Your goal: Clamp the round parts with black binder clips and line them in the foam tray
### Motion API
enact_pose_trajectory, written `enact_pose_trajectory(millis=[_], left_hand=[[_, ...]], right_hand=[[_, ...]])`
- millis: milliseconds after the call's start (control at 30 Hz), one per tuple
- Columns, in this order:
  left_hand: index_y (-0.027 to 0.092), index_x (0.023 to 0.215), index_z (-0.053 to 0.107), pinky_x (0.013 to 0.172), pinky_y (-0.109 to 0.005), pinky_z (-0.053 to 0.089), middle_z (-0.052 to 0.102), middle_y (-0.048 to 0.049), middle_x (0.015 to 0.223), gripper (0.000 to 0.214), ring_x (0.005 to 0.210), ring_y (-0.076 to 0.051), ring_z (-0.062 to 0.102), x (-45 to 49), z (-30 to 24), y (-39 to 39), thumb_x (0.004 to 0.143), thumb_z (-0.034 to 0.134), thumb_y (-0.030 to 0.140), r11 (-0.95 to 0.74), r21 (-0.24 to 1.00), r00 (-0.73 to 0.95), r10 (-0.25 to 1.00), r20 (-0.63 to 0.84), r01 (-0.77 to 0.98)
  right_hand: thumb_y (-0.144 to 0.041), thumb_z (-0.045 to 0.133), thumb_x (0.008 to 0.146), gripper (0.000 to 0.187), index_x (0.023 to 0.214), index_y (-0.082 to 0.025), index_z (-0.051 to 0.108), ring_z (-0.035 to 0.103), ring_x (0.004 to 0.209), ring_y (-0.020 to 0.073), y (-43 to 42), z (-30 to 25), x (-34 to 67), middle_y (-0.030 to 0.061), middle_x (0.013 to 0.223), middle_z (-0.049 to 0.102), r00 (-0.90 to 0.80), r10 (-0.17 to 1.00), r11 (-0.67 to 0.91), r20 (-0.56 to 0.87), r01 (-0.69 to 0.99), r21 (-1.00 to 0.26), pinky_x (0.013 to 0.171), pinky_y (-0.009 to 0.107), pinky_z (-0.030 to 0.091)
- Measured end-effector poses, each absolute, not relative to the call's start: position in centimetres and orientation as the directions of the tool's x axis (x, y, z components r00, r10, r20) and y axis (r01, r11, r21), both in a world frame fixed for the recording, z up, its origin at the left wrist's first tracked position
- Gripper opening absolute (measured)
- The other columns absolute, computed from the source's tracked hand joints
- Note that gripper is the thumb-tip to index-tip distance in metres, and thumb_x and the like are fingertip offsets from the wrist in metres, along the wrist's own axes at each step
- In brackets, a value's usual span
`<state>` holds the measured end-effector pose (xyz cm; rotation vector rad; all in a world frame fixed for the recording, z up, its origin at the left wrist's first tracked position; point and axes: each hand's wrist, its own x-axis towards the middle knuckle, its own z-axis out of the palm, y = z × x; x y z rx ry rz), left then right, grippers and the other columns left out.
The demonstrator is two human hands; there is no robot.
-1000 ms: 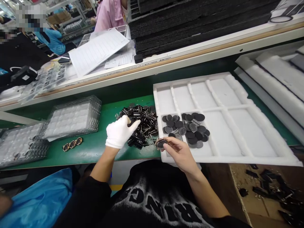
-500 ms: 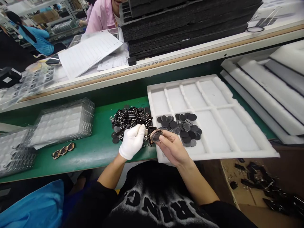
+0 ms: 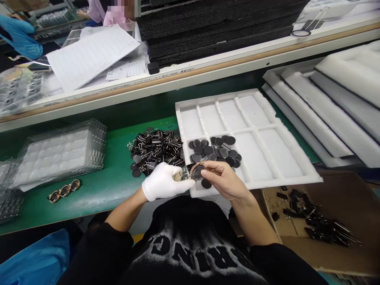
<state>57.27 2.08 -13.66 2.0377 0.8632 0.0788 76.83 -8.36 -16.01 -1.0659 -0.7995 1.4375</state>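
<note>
My bare right hand (image 3: 227,180) pinches a round-lensed brown glasses frame (image 3: 197,172), thumb against its dark lens. At the frame's left side is a binder clip (image 3: 185,172) with wire handles. My white-gloved left hand (image 3: 163,183) has thumb and fingers around those handles; a beige patch shows between them, and the exact contact is partly hidden. Just beyond lies a pile of black binder clips (image 3: 157,148). Loose dark round lenses (image 3: 208,150) are spread on the white foam tray (image 3: 261,156), near my right hand.
Brown eyewear with round dark lenses (image 3: 64,190) lies on the green table (image 3: 115,190), before stacked clear plastic trays (image 3: 65,150). Foam sheets (image 3: 323,114) lean at right. A cardboard box (image 3: 291,229) below holds more clips. A shelf edge (image 3: 166,77) and black foam stack (image 3: 219,31) stand behind.
My left hand has changed from a closed fist to thumb and fingers apart around the clip handles. My right hand keeps the glasses frame. The camera view has shifted right.
</note>
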Motion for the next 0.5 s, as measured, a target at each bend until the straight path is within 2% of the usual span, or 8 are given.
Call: enact_pose_trajectory(millis=[133, 267, 367, 500], left_hand=[[0.02, 0.058, 0.038, 0.048, -0.025, 0.021, 0.033, 0.0069, 0.056, 0.04, 0.053, -0.007, 0.027, 57.5, -14.5, 2.0, 0.082, 0.063, 0.039, -0.211, 0.855, 0.784, 0.544, -0.301, 0.474], [0.021, 0.058, 0.033, 0.048, -0.024, 0.022, 0.031, 0.0067, 0.056, 0.043, 0.054, -0.008, 0.027, 57.4, -15.4, 1.9, 0.084, 0.061, 0.041, -0.192, 0.866, 0.745, 0.613, -0.263, 0.463], [0.021, 0.058, 0.031, 0.049, -0.024, 0.022, 0.029, 0.0067, 0.055, 0.045, 0.054, -0.008, 0.026, 57.1, -15.5, 1.7, 0.085, 0.061, 0.042, -0.198, 0.87, 0.732, 0.641, -0.233, 0.451], [0.021, 0.056, 0.029, 0.049, -0.025, 0.019, 0.026, 0.0074, 0.054, 0.047, 0.054, -0.007, 0.022, 56.9, -14.9, 1.5, 0.084, 0.062, 0.039, -0.226, 0.877, 0.763, 0.61, -0.213, 0.425]], right_hand=[[-0.042, 0.082, 0.086, 0.022, 0.096, -0.022, 0.084, 0.073, 0.099, 0.0249, -8.6, -15.5, 76.9, 0.0088, 0.107, 0.079, 0.017, 0.988, -0.141, -0.156, -0.348, -0.927, 0.096, 0.041, 0.057], [-0.042, 0.085, 0.083, 0.023, 0.098, -0.024, 0.084, 0.072, 0.108, 0.0259, -8.8, -15.1, 76.9, 0.0095, 0.126, 0.075, 0.154, 0.964, -0.129, -0.218, -0.445, -0.886, 0.098, 0.043, 0.06], [-0.043, 0.086, 0.082, 0.023, 0.097, -0.025, 0.083, 0.073, 0.098, 0.022, -8.7, -15.3, 77.1, 0.0063, 0.113, 0.078, 0.245, 0.931, -0.109, -0.271, -0.522, -0.846, 0.089, 0.041, 0.064], [-0.044, 0.089, 0.078, 0.028, 0.097, -0.024, 0.082, 0.073, 0.091, 0.0195, -8.3, -16.0, 77.4, 0.0057, 0.103, 0.079, 0.225, 0.921, -0.167, -0.318, -0.509, -0.844, 0.082, 0.036, 0.065]])
